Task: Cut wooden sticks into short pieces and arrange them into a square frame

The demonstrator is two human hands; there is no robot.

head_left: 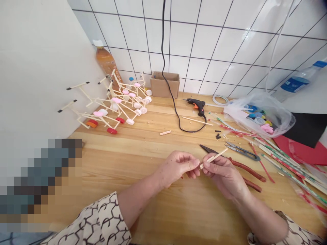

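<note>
Between the thumb and fingers of my right hand (pixel 222 173) are short pale wooden sticks (pixel 217 156), apparently two side by side, pointing up and to the right. My left hand (pixel 182 165) is closed in a pinch close to their lower ends; whatever it grips, if anything, is hidden. Just behind my right hand lie pliers (pixel 251 172) with red-brown handles, partly covered by it. Thread snips (pixel 242 150) rest a little farther back. Another short piece of wood (pixel 165 132) lies on the table beyond my left hand.
Stick models (pixel 102 114) with bottle-cap wheels crowd the back left, near a drink bottle (pixel 106 61). A cardboard box (pixel 165 85) and a corded glue gun (pixel 196 104) stand behind. To the right are a plastic bag of caps (pixel 260 117), wrapped chopsticks (pixel 286 160) and a water bottle (pixel 297 83).
</note>
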